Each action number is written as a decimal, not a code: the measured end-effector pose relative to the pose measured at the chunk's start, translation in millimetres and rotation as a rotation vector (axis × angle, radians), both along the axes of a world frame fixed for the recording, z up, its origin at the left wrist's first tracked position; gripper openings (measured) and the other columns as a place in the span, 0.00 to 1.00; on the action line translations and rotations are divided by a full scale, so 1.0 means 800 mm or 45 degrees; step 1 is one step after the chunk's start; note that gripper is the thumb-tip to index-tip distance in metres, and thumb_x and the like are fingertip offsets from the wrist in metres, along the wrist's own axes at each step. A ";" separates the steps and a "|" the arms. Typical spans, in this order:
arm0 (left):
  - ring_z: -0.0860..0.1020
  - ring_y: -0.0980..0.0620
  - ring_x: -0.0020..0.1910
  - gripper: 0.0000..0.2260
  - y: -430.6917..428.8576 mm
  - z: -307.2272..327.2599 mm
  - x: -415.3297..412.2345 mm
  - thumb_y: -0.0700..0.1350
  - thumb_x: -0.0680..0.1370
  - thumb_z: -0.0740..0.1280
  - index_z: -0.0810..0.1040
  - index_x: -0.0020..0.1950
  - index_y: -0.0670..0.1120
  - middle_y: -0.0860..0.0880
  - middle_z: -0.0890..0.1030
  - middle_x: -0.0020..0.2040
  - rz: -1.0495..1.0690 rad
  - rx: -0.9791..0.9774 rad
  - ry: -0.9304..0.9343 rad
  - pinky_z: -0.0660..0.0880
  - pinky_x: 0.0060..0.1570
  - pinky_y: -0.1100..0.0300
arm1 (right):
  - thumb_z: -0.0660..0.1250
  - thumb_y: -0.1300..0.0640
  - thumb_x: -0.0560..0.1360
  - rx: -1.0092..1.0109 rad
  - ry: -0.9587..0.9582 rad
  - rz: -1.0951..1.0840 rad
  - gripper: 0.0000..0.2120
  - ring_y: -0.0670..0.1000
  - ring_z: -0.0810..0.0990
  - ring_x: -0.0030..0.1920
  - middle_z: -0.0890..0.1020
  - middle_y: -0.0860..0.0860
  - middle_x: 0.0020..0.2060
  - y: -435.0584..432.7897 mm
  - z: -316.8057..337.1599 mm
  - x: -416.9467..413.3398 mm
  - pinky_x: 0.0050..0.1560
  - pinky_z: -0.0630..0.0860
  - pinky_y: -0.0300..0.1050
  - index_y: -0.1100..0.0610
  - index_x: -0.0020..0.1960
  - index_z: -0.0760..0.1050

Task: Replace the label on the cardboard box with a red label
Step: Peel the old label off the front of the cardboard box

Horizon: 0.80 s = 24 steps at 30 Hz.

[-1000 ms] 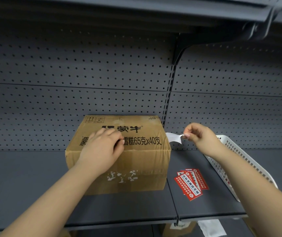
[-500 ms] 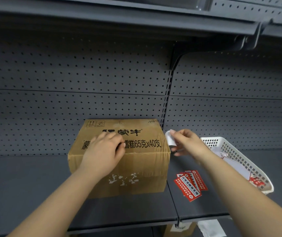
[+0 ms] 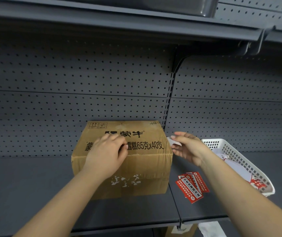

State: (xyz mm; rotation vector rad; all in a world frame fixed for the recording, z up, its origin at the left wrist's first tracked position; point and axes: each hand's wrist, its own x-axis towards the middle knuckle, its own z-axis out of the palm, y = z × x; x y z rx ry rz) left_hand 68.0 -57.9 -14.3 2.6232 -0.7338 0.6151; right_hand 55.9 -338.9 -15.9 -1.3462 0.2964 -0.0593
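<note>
Grey perforated back panels rise behind a dark metal shelf, with another shelf overhead. On the shelf a cardboard box is seen, its top printed with black characters and its front face marked by torn white scraps of paper.

The left hand is laid on the box's top near the front edge, fingers curled inward and pressed to the cardboard over part of the printing; nothing is seen held in it. The right hand is raised just beside the box's right upper corner, and a small white label is pinched between thumb and fingertips, its free end pointing toward the box. Whether the paper touches the cardboard cannot be told.

Below the right forearm, a small fanned pile of red labels with white text is laid flat on the shelf, just beside the box's right front corner. Farther right, a white plastic basket is tilted on the shelf, with white paper pieces and a red scrap inside it. Under the shelf's front edge, part of another carton and a white sheet are visible on a lower level.
</note>
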 end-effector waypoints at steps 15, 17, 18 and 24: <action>0.73 0.54 0.54 0.11 -0.001 0.003 -0.001 0.51 0.78 0.59 0.78 0.54 0.50 0.55 0.79 0.52 -0.007 -0.078 0.039 0.73 0.52 0.57 | 0.68 0.72 0.72 -0.218 -0.124 -0.098 0.17 0.53 0.79 0.38 0.77 0.55 0.36 -0.032 -0.021 -0.006 0.47 0.76 0.51 0.60 0.57 0.73; 0.74 0.54 0.54 0.11 0.000 0.002 0.000 0.51 0.78 0.59 0.78 0.54 0.51 0.54 0.79 0.52 -0.008 -0.081 0.045 0.74 0.52 0.56 | 0.68 0.71 0.71 -0.256 -0.126 -0.126 0.15 0.53 0.78 0.38 0.77 0.55 0.36 -0.040 -0.024 -0.012 0.50 0.76 0.55 0.59 0.56 0.75; 0.74 0.54 0.54 0.11 0.000 0.003 0.000 0.52 0.78 0.59 0.78 0.54 0.51 0.55 0.79 0.52 -0.004 -0.082 0.055 0.74 0.51 0.56 | 0.69 0.70 0.71 -0.258 -0.138 -0.148 0.15 0.54 0.79 0.39 0.78 0.55 0.37 -0.043 -0.023 -0.015 0.51 0.76 0.56 0.58 0.55 0.76; 0.78 0.53 0.46 0.18 0.009 0.022 -0.001 0.61 0.77 0.57 0.80 0.54 0.54 0.55 0.81 0.48 -0.055 -0.572 0.451 0.75 0.45 0.59 | 0.69 0.68 0.72 -0.371 -0.254 -0.147 0.16 0.45 0.76 0.32 0.77 0.52 0.34 -0.032 -0.013 -0.060 0.35 0.74 0.38 0.57 0.57 0.75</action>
